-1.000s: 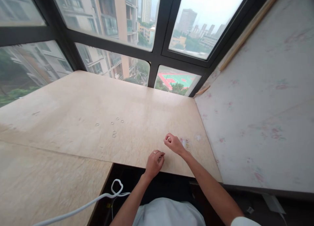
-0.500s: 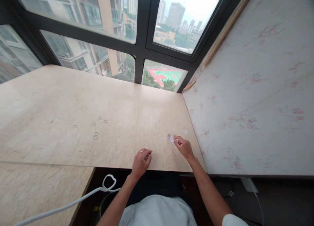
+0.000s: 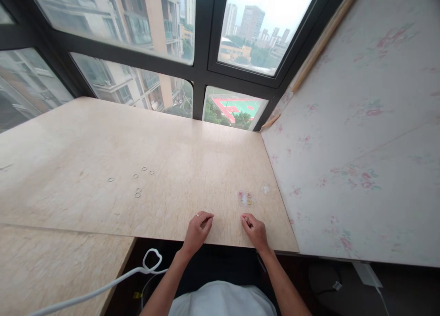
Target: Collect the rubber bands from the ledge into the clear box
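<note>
My left hand point(image 3: 199, 229) rests near the front edge of the stone-look sill, its thumb and fingertips pinched together. Whatever it may hold is too small to name. Level with it on the right, my right hand point(image 3: 254, 229) is also pinched, and anything between its fingertips cannot be made out. Just beyond my right hand lies a small clear plastic box point(image 3: 245, 198) with tiny pink, white and yellow pieces in its compartments. A clear bit of plastic point(image 3: 266, 188) sits to its right. Several thin rings point(image 3: 138, 190) lie farther off to the left.
The sill point(image 3: 192, 169) runs from the dark window frame point(image 3: 199, 78) to its front edge before me. A flowered wall point(image 3: 347, 146) bounds it on the right. Below on the left, a white cable point(image 3: 103, 286) crosses a lower surface point(image 3: 51, 261).
My right hand has drawn back from the clear box toward me, fingers still pinched. My left hand has stayed nearly in place. The view has shifted slightly.
</note>
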`<state>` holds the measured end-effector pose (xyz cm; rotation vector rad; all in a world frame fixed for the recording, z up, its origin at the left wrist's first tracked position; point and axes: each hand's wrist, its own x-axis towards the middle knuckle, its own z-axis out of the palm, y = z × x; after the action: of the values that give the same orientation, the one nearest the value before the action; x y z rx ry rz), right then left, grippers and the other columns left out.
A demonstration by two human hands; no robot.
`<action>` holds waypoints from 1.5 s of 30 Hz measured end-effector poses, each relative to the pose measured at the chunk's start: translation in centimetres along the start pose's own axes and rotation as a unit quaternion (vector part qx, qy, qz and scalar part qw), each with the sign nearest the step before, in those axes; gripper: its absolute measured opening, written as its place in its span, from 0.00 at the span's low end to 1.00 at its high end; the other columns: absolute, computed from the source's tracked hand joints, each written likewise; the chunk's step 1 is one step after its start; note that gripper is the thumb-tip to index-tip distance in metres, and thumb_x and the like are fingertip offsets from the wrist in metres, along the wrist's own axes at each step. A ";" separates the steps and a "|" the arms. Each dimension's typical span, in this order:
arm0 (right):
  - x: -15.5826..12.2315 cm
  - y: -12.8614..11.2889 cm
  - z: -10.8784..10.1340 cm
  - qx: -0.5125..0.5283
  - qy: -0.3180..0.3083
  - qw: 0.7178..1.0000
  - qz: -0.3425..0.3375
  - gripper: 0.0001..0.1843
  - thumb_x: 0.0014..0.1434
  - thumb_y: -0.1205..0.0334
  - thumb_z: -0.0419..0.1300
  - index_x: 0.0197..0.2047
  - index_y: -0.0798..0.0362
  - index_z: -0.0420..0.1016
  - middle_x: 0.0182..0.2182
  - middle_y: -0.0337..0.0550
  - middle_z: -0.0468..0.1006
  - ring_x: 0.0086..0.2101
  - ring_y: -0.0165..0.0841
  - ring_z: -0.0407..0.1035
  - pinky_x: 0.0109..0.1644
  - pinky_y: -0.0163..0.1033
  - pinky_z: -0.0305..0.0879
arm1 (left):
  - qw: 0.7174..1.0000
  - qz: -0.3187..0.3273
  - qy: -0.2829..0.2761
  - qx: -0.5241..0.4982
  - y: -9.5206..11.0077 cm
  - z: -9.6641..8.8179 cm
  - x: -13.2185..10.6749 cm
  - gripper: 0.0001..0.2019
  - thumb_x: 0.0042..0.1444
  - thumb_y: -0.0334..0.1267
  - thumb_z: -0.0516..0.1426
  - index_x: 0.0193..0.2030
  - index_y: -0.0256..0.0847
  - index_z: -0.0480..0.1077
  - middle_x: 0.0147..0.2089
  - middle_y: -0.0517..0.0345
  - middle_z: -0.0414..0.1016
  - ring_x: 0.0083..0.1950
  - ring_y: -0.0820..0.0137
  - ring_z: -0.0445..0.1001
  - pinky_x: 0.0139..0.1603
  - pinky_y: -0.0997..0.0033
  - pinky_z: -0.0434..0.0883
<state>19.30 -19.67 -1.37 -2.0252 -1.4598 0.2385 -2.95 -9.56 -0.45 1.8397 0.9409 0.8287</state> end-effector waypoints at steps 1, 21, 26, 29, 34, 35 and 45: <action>-0.2 0.0 0.2 -0.009 0.004 1.000 0.003 0.19 0.62 0.52 0.48 0.35 0.55 0.75 0.17 0.36 0.65 0.19 0.27 0.61 0.26 0.31 0.56 | 1.000 -0.017 0.006 -0.011 0.0 -0.5 0.1 0.10 0.59 0.38 0.51 0.38 0.40 0.72 0.37 0.54 0.75 0.40 0.68 0.73 0.41 0.67 0.71; -0.1 1.3 1.3 -0.128 0.043 0.990 -0.042 0.26 0.62 0.44 0.44 0.33 0.51 0.77 0.15 0.38 0.69 0.16 0.30 0.66 0.22 0.33 0.55 | 0.851 -0.324 0.254 0.326 -5.5 -17.8 3.1 0.13 0.55 0.38 0.52 0.45 0.41 0.73 0.47 0.47 0.70 0.40 0.61 0.71 0.40 0.64 0.67; -0.1 1.2 1.3 -0.137 0.045 0.988 -0.045 0.27 0.63 0.44 0.43 0.33 0.51 0.77 0.15 0.38 0.68 0.16 0.29 0.64 0.22 0.32 0.54 | 0.840 -0.334 0.228 0.362 -5.2 -17.7 4.1 0.12 0.59 0.40 0.49 0.39 0.41 0.72 0.41 0.48 0.70 0.38 0.61 0.71 0.36 0.64 0.65; -0.1 1.2 1.3 -0.136 0.046 0.988 -0.049 0.26 0.63 0.45 0.44 0.33 0.52 0.77 0.15 0.38 0.69 0.16 0.28 0.64 0.22 0.32 0.53 | 0.830 -0.348 0.215 0.379 -5.3 -17.4 4.2 0.12 0.61 0.40 0.47 0.40 0.40 0.70 0.42 0.46 0.70 0.39 0.59 0.71 0.35 0.64 0.65; -0.1 1.3 1.2 -0.141 0.049 0.987 -0.053 0.25 0.63 0.47 0.45 0.33 0.52 0.77 0.16 0.38 0.69 0.17 0.29 0.65 0.23 0.32 0.53 | 0.838 -0.349 0.167 0.385 -5.4 -17.2 4.3 0.11 0.62 0.36 0.45 0.41 0.38 0.67 0.45 0.45 0.69 0.42 0.59 0.71 0.35 0.65 0.64; 0.0 1.3 1.2 -0.142 0.049 0.987 -0.054 0.24 0.63 0.47 0.45 0.33 0.52 0.77 0.16 0.38 0.69 0.17 0.29 0.65 0.23 0.32 0.53 | 0.842 -0.348 0.162 0.379 -5.4 -17.1 4.3 0.11 0.62 0.35 0.44 0.40 0.38 0.66 0.44 0.45 0.70 0.42 0.59 0.71 0.35 0.65 0.64; 0.0 1.1 1.4 -0.127 0.042 0.991 -0.014 0.21 0.62 0.50 0.47 0.35 0.52 0.77 0.17 0.39 0.72 0.19 0.30 0.67 0.25 0.32 0.53 | 0.938 -0.253 0.135 0.195 -3.5 -12.5 5.3 0.07 0.59 0.36 0.45 0.33 0.41 0.61 0.33 0.55 0.70 0.36 0.66 0.70 0.35 0.68 0.63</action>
<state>19.49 -19.32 -3.13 -2.1828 -1.5293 -0.0468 -11.68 1.10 2.05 1.6980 1.7707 0.6018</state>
